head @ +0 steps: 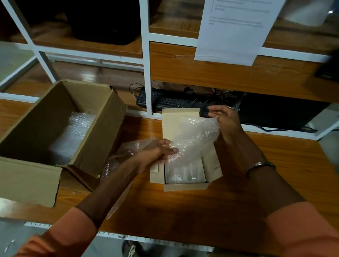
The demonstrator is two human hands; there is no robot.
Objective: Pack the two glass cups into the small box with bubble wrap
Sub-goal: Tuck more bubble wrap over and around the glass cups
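Large box (47, 138) sat open at the desk's (261, 187) left, bubble wrap lining its floor. Left hand (158, 152) pinched the near edge of a bubble wrap sheet (194, 136); right hand (225, 116) pinched its far corner, spreading it over the small box (186, 186), likely as top padding. Glass cups (185, 173) lay inside.
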